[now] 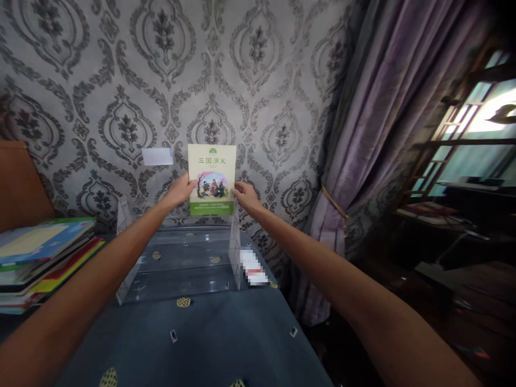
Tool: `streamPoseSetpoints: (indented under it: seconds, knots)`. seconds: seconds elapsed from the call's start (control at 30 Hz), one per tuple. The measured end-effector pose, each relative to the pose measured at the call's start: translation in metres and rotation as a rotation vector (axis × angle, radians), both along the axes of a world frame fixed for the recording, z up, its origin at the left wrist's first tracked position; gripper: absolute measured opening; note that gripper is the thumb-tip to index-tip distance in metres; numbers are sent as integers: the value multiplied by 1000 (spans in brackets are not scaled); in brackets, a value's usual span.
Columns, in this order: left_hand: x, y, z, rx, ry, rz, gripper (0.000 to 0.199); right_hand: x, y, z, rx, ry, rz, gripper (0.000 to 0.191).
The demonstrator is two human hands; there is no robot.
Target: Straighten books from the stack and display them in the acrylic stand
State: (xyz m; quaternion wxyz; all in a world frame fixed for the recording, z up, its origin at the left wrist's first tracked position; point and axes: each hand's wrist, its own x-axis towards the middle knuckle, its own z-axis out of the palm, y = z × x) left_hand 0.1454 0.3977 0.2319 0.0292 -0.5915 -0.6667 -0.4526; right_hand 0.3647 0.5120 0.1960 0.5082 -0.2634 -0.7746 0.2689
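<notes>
Left hand [183,189] and right hand [246,195] pinch opposite edges of an upright book [212,181] — its cover illustrated. A clear rack [235,263] stands below.

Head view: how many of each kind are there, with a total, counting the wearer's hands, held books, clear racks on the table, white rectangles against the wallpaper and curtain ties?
Hands, left hand and right hand: 2
Held book: 1
Clear rack: 1
White rectangle: 1
Curtain tie: 1
Total: 6
</notes>
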Motion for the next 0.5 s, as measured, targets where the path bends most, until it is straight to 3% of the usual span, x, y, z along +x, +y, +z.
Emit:
streamPoseSetpoints:
  seconds: [0.5]
  knots:
    - [8,-13,4,-67,38,19,33,4,-3,0,-9,-25,-11,34]
